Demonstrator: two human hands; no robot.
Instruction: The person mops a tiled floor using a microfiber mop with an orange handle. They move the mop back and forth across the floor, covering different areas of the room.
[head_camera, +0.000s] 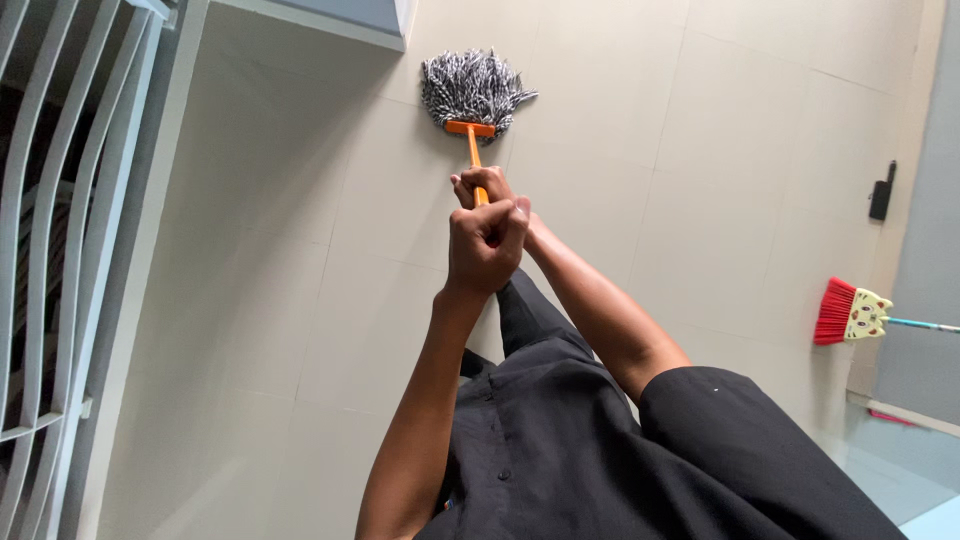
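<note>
Mop (473, 90) — head is a shaggy bundle of black-and-white yarn strands, loose and tufted, splayed flat on the floor (720, 200). A flat orange plastic bracket clamps the strands; from it a thin orange handle (473, 155) runs straight back to the hands. The mop head lies close to the grey ledge (300, 25) at the top of the view, just short of it.

Left hand (485, 245) — closed in a full fist, fingers curled tight and pressed together, thumb laid across the top. The handle is hidden inside this fist. Right hand (480, 188) — sits just ahead of the left along the handle and touches it, fingers wrapped around the orange shaft, which shows between them. Both forearms are bare; a black button shirt (560, 450) with short sleeves fills the lower middle of the view.

Floor: large square tiles, pale beige, smooth with a dull matte sheen, thin grout lines. Left edge — white metal bars (50, 200), curved and slender, painted and glossy, set beside a pale grey frame. Right side: a broom (850, 313) with stiff red bristles, a cream plastic block with coloured markings and a light blue handle, lying well apart from the mop. Near it a small black latch (881, 190) is fixed to a grey panel (935, 250).
</note>
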